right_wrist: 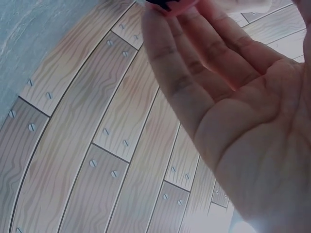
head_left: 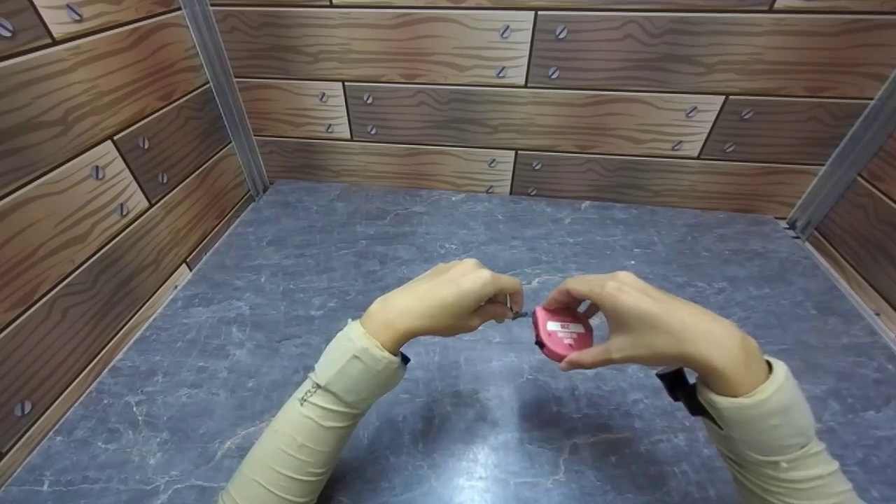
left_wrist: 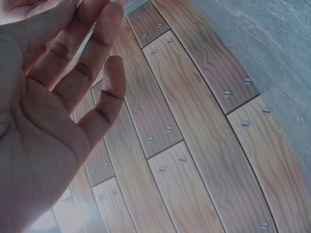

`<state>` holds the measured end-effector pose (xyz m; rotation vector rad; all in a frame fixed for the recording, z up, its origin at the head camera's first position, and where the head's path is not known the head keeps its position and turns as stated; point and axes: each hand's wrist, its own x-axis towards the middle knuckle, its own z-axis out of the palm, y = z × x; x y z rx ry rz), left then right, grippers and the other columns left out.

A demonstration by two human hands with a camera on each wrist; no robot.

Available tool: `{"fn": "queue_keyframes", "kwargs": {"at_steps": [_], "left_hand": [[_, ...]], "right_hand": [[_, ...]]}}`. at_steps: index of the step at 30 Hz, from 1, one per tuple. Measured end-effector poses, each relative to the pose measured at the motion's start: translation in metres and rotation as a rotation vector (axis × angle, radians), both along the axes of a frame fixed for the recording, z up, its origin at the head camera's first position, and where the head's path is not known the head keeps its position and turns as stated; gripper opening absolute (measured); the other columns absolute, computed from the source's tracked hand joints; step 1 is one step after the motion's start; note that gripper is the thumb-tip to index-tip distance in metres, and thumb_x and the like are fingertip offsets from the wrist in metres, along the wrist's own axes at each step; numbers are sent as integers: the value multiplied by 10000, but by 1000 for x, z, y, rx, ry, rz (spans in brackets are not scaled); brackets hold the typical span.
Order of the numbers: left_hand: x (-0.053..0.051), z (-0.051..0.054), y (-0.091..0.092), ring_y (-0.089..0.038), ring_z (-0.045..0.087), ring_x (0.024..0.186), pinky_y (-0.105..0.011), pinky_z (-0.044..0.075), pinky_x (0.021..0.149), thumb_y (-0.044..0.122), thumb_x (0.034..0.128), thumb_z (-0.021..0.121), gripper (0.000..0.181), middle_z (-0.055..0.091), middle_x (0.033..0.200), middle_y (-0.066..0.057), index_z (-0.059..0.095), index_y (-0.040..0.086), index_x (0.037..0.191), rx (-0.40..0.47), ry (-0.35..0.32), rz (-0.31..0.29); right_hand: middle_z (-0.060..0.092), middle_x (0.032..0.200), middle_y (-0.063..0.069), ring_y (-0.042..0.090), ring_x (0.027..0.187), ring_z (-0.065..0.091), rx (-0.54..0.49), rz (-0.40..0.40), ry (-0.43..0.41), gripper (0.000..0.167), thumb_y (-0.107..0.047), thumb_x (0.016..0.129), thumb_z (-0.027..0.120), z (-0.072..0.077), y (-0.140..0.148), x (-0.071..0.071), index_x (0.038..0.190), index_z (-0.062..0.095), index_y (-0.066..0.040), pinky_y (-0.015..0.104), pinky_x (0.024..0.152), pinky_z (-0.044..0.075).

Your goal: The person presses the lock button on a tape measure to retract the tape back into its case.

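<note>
A red tape measure (head_left: 563,332) with a white label is held over the table, tilted, between the thumb and fingers of my right hand (head_left: 640,322). My left hand (head_left: 458,297) pinches a small dark piece (head_left: 519,315) just left of the case; whether it is the tape's hook or a cord cannot be made out. In the right wrist view, the bottom of the red case (right_wrist: 177,6) shows at the top edge, at the fingertips. The left wrist view shows the left palm (left_wrist: 48,116) and bent fingers, with the pinched piece out of sight.
Under both hands lies a blue-grey marbled table (head_left: 315,231). Wood-patterned panels (head_left: 434,115) stand behind and along both sides, with grey metal posts (head_left: 227,98) at the back corners. Black straps (head_left: 682,392) show at the sleeves.
</note>
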<state>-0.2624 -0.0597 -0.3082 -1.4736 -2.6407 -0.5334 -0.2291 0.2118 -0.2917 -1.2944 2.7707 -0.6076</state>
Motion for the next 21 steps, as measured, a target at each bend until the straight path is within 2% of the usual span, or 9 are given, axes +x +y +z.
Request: {"fn": "queue_keyframes", "kwargs": {"at_steps": [6, 13, 21], "left_hand": [[-1, -1, 0, -88, 654, 743, -287, 573, 736, 122, 1045, 687, 88, 781, 928, 6, 765, 140, 1082, 10, -1, -11], [-3, -2, 0, -106, 658, 748, -301, 572, 730, 78, 1045, 667, 114, 784, 924, -6, 767, 121, 1082, 24, 16, -23], [-4, -4, -1, -81, 582, 678, -265, 518, 685, 73, 1042, 661, 188, 760, 872, -18, 771, 160, 1167, 20, 33, -29]], "right_hand": [[765, 1106, -97, 85, 1005, 713, -15, 36, 35, 467, -311, 811, 952, -1, -1, -1, 1194, 728, -163, 289, 862, 617], [755, 1058, -106, 35, 914, 670, -28, 80, 82, 435, -311, 829, 945, -3, -2, -3, 1177, 735, -157, 255, 810, 598], [755, 1049, -107, 31, 911, 671, -14, 57, 63, 413, -301, 841, 939, -7, -1, -8, 1178, 745, -163, 255, 809, 596]]}}
